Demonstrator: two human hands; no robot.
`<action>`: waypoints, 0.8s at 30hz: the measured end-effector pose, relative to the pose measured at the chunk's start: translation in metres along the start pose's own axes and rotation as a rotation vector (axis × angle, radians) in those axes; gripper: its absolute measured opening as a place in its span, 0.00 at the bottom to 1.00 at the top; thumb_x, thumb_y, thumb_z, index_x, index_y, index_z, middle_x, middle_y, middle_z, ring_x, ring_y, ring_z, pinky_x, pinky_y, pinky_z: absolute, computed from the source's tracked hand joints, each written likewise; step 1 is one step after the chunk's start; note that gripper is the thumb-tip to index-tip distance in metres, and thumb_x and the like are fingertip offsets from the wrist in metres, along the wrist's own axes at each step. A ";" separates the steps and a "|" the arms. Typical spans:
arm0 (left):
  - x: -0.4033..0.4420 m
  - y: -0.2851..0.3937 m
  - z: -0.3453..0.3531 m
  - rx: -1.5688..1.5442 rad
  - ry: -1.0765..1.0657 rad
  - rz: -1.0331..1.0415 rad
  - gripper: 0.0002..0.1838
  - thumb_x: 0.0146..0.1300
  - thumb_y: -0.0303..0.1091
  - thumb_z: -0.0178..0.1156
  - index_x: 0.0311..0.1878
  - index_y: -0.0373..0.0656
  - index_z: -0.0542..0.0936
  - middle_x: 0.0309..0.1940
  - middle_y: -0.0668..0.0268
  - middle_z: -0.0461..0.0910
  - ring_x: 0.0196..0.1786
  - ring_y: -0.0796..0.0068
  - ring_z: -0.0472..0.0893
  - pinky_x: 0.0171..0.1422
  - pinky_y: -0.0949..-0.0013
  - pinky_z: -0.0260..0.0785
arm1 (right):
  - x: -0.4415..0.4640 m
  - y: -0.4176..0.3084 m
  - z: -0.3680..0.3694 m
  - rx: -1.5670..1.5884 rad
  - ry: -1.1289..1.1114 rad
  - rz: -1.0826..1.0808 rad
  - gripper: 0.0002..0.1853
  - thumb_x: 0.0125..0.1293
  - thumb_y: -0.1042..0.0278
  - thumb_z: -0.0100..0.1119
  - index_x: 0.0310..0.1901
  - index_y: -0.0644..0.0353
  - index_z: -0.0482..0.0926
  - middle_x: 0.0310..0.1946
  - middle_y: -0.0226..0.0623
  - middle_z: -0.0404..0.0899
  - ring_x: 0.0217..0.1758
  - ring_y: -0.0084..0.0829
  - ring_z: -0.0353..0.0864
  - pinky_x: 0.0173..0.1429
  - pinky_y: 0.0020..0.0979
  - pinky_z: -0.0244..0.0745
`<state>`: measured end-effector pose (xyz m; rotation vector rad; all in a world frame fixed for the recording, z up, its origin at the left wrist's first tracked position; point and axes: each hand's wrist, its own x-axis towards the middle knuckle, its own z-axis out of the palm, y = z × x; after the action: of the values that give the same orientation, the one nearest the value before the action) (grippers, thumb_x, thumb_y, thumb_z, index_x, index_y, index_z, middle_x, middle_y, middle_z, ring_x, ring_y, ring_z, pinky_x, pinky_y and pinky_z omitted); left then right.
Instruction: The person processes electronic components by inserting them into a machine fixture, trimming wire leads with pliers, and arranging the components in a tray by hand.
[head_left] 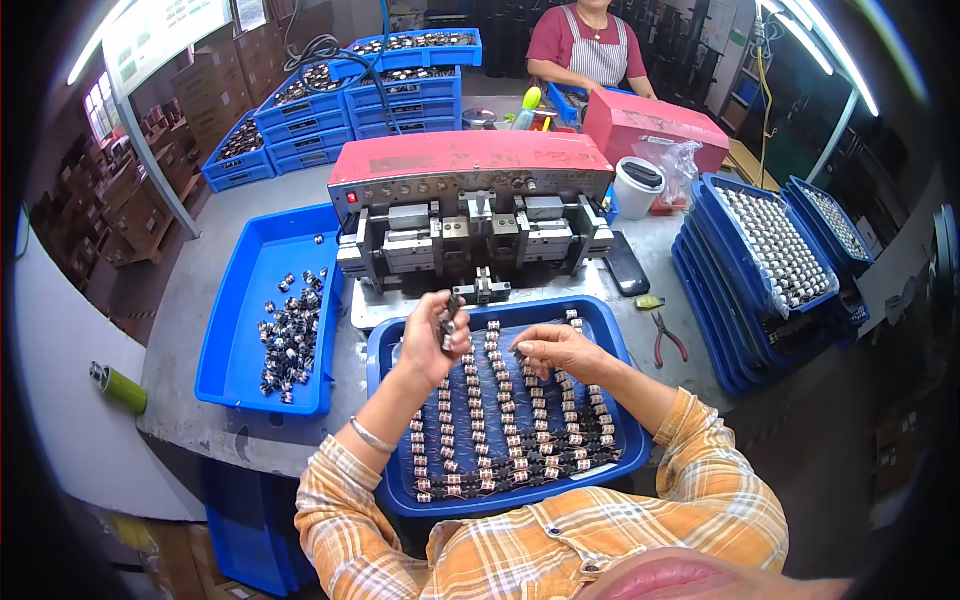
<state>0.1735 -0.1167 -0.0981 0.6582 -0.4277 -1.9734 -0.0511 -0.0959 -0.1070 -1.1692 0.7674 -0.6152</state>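
Observation:
My left hand (432, 338) is closed around a few small dark-and-silver cylindrical parts (449, 322), raised over the back left of the blue tray (640, 440). Over the middle of that tray, my right hand (562, 352) pinches a small dark part (519, 353) between thumb and fingers; its exact kind is hard to see. Below both hands, rows of small pale-and-black cylinders (478, 420) with thin wires lie in the tray. Just behind stands a red-topped bench machine (470, 160) with metal clamps and a central fixture (484, 286).
A blue bin (225, 340) with a heap of similar parts stands left. To the right lie a black phone (627, 265), red-handled pliers (668, 340) and stacked blue trays (720, 300). A co-worker (590, 50) sits behind a red box (655, 130). Filled blue crates (400, 105) stand at the back.

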 end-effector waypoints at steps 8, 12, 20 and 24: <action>-0.012 -0.015 -0.007 -0.092 0.057 -0.006 0.11 0.60 0.40 0.47 0.34 0.43 0.71 0.18 0.68 0.67 0.18 0.79 0.63 0.19 0.78 0.53 | -0.001 -0.007 0.003 -0.031 0.007 0.039 0.16 0.64 0.60 0.51 0.46 0.63 0.73 0.34 0.36 0.78 0.25 0.17 0.75 0.29 0.18 0.71; -0.013 -0.018 -0.013 -0.107 0.038 -0.013 0.08 0.60 0.37 0.48 0.32 0.42 0.71 0.18 0.68 0.67 0.18 0.79 0.63 0.18 0.79 0.53 | -0.009 -0.021 0.018 -0.029 -0.062 0.053 0.16 0.65 0.63 0.51 0.51 0.63 0.72 0.33 0.35 0.78 0.25 0.17 0.73 0.31 0.19 0.71; -0.020 -0.018 -0.017 -0.084 0.065 -0.052 0.07 0.57 0.34 0.50 0.33 0.41 0.71 0.20 0.66 0.69 0.18 0.76 0.66 0.18 0.77 0.56 | -0.003 -0.039 0.033 -0.029 -0.137 0.013 0.15 0.64 0.64 0.52 0.48 0.64 0.73 0.34 0.36 0.77 0.25 0.17 0.71 0.30 0.19 0.69; -0.017 -0.022 -0.028 -0.096 -0.027 -0.064 0.08 0.55 0.30 0.46 0.36 0.40 0.71 0.19 0.66 0.68 0.18 0.75 0.66 0.17 0.76 0.56 | -0.013 -0.063 0.041 0.171 -0.264 -0.146 0.13 0.66 0.63 0.46 0.45 0.64 0.73 0.38 0.39 0.76 0.28 0.19 0.72 0.31 0.20 0.69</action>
<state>0.1819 -0.0920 -0.1274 0.5912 -0.3299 -2.0516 -0.0292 -0.0802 -0.0362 -1.1266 0.3998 -0.6199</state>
